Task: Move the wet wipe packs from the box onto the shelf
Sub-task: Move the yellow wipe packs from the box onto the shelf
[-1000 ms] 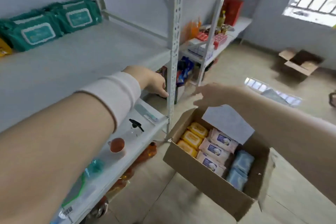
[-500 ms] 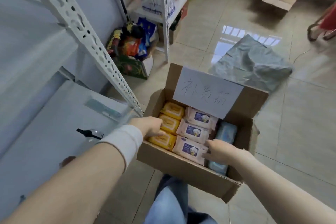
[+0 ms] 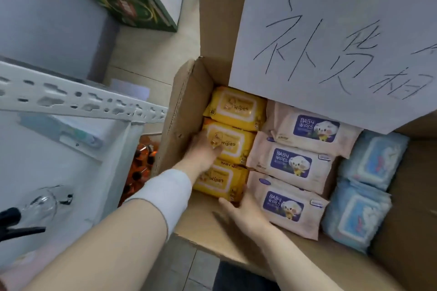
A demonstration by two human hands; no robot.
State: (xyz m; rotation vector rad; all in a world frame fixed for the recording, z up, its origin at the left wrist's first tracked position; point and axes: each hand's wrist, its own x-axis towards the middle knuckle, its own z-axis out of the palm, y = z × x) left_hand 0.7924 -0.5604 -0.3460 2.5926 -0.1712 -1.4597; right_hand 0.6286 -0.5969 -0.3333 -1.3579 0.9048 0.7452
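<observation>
— Where are the wet wipe packs?

— All in the cardboard box, in three columns. On the left, three soft yellow packs, pillow-shaped with glossy film and a pale rectangular lid panel; my left hand lies on the middle yellow pack, fingers spread flat across its top and left edge. I cannot tell whether they have a grip on it. A white cuff wraps that wrist.

— And your right hand?

— My right hand is open on the box floor, its fingers just beside the front edge of the nearest yellow pack, holding nothing that I can see. Right of it are three pink packs, crinkly film, overlapping like tiles. Further right are two pale blue packs with raised, rounded plastic lids.

— What's around the box?

— A white paper sheet with black handwritten characters covers the raised back flap. To the left is the shelf, smooth grey-white, with a perforated metal upright lying across the view. Behind, a green carton stands on the tiled floor.
</observation>
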